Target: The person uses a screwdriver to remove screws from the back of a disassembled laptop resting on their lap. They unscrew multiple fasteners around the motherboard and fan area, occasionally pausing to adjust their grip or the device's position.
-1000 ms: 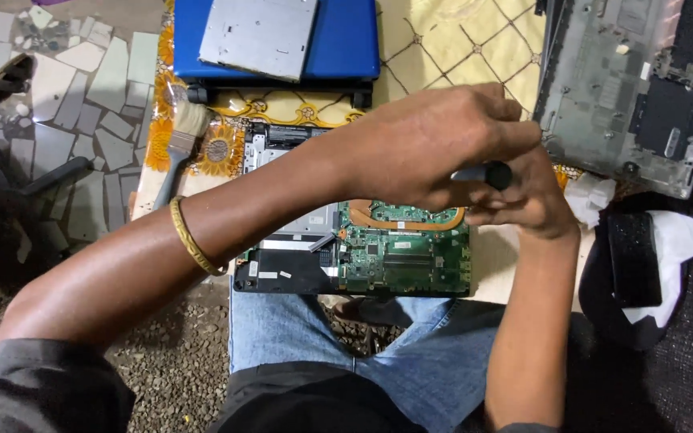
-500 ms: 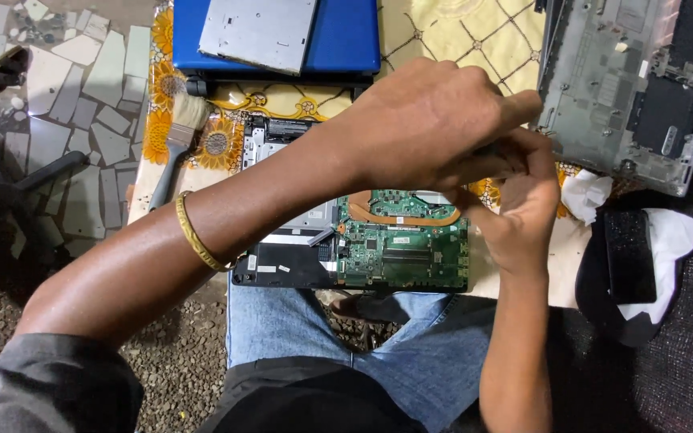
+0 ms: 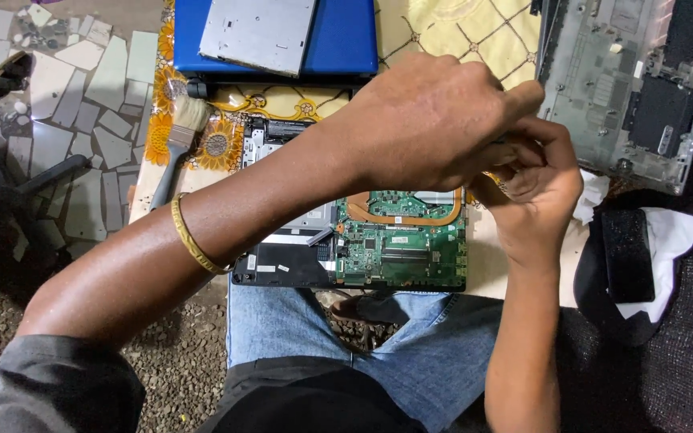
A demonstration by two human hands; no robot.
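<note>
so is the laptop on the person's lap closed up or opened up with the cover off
Opened up. The laptop shows its bare green circuit board and copper heat pipe, and a grey casing panel lies apart at upper right.

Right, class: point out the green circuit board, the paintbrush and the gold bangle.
green circuit board (image 3: 401, 255): head view, on its middle, below the copper pipe.
paintbrush (image 3: 188, 118): head view, on its pale bristles.
gold bangle (image 3: 192, 243): head view, on the band across the left forearm.
</note>
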